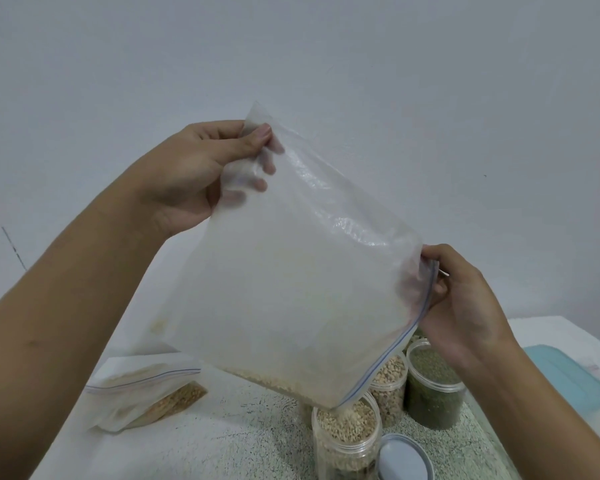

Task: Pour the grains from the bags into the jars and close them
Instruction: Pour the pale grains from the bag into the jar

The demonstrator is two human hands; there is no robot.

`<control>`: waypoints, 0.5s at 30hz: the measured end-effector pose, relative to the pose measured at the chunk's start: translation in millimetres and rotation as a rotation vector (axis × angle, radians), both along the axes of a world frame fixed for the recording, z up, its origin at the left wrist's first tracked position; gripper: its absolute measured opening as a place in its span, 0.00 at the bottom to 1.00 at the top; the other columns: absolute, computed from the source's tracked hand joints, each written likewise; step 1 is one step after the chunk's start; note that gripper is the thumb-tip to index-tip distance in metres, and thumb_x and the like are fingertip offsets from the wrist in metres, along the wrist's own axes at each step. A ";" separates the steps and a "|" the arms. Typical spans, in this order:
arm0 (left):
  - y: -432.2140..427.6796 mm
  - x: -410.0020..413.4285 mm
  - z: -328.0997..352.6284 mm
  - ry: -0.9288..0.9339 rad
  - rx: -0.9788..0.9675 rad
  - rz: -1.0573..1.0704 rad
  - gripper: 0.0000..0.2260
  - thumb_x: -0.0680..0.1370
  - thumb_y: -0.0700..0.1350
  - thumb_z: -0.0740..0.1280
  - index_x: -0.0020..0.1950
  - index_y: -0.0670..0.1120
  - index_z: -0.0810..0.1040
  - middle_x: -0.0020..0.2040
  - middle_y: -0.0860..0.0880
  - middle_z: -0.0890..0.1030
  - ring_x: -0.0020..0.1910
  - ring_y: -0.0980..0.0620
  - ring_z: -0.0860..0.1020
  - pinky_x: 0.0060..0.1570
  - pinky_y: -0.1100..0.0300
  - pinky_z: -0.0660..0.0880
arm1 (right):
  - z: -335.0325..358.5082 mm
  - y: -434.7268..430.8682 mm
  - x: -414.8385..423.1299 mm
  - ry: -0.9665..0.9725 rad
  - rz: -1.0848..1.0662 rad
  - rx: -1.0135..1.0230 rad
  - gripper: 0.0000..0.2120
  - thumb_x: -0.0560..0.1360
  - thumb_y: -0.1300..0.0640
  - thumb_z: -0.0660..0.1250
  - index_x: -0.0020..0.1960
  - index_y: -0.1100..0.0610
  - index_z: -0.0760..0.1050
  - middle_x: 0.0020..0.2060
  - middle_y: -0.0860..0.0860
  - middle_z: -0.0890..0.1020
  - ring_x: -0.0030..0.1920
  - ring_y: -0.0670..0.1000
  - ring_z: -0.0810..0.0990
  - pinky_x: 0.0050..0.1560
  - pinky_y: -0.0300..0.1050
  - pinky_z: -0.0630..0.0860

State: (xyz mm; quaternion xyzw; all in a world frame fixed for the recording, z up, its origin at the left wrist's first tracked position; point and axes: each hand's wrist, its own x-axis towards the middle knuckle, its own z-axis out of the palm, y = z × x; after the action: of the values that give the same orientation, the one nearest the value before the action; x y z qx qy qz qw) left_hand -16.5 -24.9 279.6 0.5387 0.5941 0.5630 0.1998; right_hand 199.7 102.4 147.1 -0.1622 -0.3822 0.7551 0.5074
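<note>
left hand (187, 174) and right hand (465, 306) pinching tilted bag (291, 271) between them, above open jar (347, 434)

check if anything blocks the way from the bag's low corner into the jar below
Nothing visible does. The bag hangs with its low corner right over the open mouth of the jar, and the lid lies beside it, not on it.

Bare counter (222, 434) between lying bag (142, 396) and clustered jars (390, 386).
</note>
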 end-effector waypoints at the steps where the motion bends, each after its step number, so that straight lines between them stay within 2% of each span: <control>1: -0.2 0.3 -0.6 0.000 0.000 0.002 0.09 0.80 0.51 0.66 0.46 0.48 0.82 0.40 0.51 0.79 0.34 0.54 0.77 0.38 0.58 0.66 | -0.8 0.0 0.1 -0.003 -0.001 0.000 0.27 0.80 0.62 0.62 0.22 0.54 0.74 0.20 0.44 0.68 0.22 0.43 0.69 0.37 0.39 0.69; 11: -4.2 3.8 4.4 0.020 0.002 0.002 0.09 0.80 0.51 0.67 0.46 0.49 0.82 0.39 0.52 0.79 0.34 0.54 0.77 0.35 0.60 0.67 | 1.8 -2.5 3.6 0.019 0.003 0.028 0.29 0.81 0.62 0.61 0.21 0.53 0.73 0.20 0.44 0.68 0.22 0.42 0.68 0.37 0.38 0.66; 15: -4.9 6.3 6.9 0.036 0.004 0.003 0.09 0.80 0.51 0.66 0.46 0.49 0.82 0.39 0.52 0.79 0.34 0.54 0.77 0.35 0.61 0.67 | 0.9 -2.6 4.2 0.031 0.012 0.023 0.28 0.81 0.62 0.61 0.22 0.53 0.73 0.20 0.44 0.68 0.23 0.43 0.68 0.40 0.40 0.65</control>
State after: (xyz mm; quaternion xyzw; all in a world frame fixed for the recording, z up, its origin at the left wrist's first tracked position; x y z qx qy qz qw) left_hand -10.1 -29.8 286.6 0.5484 0.5973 0.5544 0.1872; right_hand 203.9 99.8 148.0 -0.1423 -0.3836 0.7562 0.5107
